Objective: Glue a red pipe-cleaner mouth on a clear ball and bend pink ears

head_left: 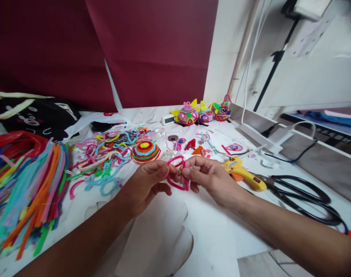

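Both of my hands meet over the middle of the white table (210, 227). My left hand (146, 184) and my right hand (207, 175) each pinch a bent pink pipe cleaner (177, 177) between thumb and fingers. The pipe cleaner forms a small loop held between the two hands, just above the table. A round coil of striped pipe cleaners (145, 151) lies just beyond my left hand. A yellow glue gun (244, 174) lies right behind my right hand.
A big bundle of coloured pipe cleaners (25, 188) lies at the left, with bent scraps (103, 161) beside it. Three finished colourful figures (204, 113) and a small white clock (167, 119) stand at the back. A black cable (305, 200) coils at the right. A black bag (34, 115) sits at back left.
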Motion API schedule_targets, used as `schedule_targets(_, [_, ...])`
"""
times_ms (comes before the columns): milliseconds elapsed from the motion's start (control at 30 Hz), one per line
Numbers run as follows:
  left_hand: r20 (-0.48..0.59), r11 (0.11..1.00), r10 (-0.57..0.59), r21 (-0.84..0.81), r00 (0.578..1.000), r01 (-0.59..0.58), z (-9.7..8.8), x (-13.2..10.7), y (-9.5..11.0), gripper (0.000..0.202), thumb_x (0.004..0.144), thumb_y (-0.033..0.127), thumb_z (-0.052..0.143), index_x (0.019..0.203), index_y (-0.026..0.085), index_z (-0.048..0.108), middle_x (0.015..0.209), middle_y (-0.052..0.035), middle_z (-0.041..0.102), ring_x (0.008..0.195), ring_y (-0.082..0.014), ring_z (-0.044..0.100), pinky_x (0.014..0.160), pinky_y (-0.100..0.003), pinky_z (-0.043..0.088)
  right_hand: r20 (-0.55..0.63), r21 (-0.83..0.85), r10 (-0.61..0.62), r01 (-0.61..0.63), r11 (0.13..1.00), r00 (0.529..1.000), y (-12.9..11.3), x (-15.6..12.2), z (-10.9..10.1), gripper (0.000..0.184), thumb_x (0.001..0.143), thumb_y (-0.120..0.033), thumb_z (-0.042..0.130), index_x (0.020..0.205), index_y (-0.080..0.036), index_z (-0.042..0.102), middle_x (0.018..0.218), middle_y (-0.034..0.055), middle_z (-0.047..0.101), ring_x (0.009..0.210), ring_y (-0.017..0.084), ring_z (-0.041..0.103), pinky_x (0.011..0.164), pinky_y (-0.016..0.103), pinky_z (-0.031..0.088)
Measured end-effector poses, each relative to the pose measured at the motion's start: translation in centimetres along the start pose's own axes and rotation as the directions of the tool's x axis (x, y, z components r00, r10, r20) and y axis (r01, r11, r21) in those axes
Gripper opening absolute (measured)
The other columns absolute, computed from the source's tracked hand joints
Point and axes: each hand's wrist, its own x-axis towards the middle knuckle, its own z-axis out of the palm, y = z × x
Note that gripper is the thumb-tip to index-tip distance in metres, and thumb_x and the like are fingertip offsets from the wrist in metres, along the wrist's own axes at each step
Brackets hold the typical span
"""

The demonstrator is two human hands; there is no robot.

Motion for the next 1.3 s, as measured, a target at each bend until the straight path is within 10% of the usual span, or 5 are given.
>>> schedule_targets(333, [-0.05,0.984,-0.077,-0.164,0.996,0.068,-0.7,0.0,-2.2,0.032,0.075,0.042,0.074,0.064,0.014,0.063,0.054,0.0044,0.055,0.038,-0.0007,0.035,0.037,-0.012,0.029,0.074,0.061,0.091,-0.095,0.994,0.993,1.8,0.7,-0.9,0.028,0.073,-0.037,0.077,0.081,-0.017,0.06,0.064,-0.0033,0.06,0.054,0.006,0.05,0.048,0.018,0.032])
schedule_targets(933, [0.189,0.916,-0.112,-0.362,0.976,0.175,-1.3,-0.8,-3.0,0.011,0.076,0.023,0.076,0.084,0.016,0.072,0.076,0.0004,0.066,0.046,-0.0009,0.051,0.042,-0.01,0.048,0.195,0.336,0.1,-0.162,0.928,0.976,4.2,0.0,-0.2,0.015,0.086,-0.029,0.067,0.083,-0.015,0.06,0.061,-0.0029,0.061,0.045,0.005,0.051,0.043,0.016,0.037])
schedule_targets(1300, [0.128,0.953,-0.16,-0.237,0.979,0.187,-1.8,-0.3,-3.5,0.018,0.071,0.026,0.08,0.085,0.018,0.072,0.073,0.0006,0.068,0.05,-0.0071,0.061,0.045,-0.015,0.051,0.177,0.391,0.128,-0.189,0.9,0.976,4.4,0.0,-0.4,0.015,0.087,-0.029,0.065,0.083,-0.017,0.057,0.069,0.0006,0.067,0.049,0.008,0.058,0.045,0.019,0.047])
